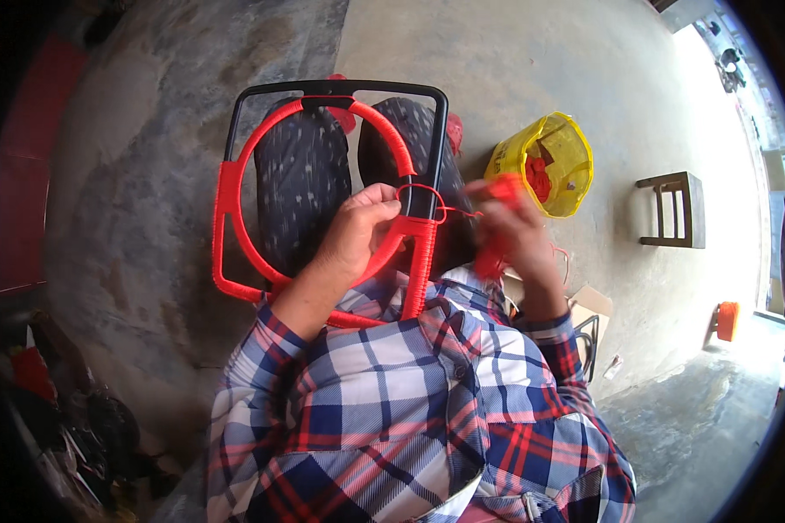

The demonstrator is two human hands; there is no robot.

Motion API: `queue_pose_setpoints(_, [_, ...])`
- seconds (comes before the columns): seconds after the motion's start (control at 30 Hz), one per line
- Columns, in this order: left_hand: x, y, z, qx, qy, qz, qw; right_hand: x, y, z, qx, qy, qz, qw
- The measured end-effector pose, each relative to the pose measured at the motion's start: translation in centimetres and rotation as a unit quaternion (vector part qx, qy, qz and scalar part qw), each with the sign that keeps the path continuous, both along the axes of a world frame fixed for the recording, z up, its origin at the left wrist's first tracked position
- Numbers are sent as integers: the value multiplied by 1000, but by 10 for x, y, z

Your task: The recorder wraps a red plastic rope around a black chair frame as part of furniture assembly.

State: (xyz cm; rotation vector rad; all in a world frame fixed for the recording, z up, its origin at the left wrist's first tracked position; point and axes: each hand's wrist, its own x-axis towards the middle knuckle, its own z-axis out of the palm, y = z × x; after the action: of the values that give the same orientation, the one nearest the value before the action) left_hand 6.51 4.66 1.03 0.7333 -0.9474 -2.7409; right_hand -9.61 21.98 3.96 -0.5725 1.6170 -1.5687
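A black frame (338,86), rounded and rectangular with a ring inside it, lies across my lap. Red cord (422,261) is wound tightly over much of the frame and ring, while the top bar and part of the right side show black. My left hand (358,234) is at the ring's right side, thumb and forefinger pinched on a loose loop of the cord; its other fingers are partly hidden behind the ring. Just right of the frame, my right hand (519,231), smeared by motion, is closed round a bundle of red cord (494,253). A strand runs from the loop toward that hand.
A yellow bucket (510,166) with red material inside stands on the concrete floor beyond my right hand. Farther right are a small dark stool (691,209) and an orange object (726,321). Cardboard (591,301) lies by my right elbow. Dark clutter (87,427) fills the lower left.
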Motion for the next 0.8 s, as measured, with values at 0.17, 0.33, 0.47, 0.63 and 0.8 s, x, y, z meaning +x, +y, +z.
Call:
queue_pose_setpoints(0.17, [5, 6, -7, -83, -13, 2, 996, -2, -9, 21, -12, -58, 11, 998])
queue_pose_setpoints(0.33, [5, 3, -16, -69, -43, -9, 997, 10, 4, 38, -115, -187, 43, 975])
queue_pose_setpoints(0.47, [-3, 18, -7, -437, -69, 1, 897, 24, -9, 66, -116, -209, 120, 964])
queue_pose_setpoints(0.63, [0, 15, -17, -578, -114, 56, 806, 16, -21, 80, -223, 63, 460, 857])
queue_pose_setpoints(0.8, [-2, 7, -10, -156, -97, 51, 982, -18, -25, 28, 81, 480, 233, 842])
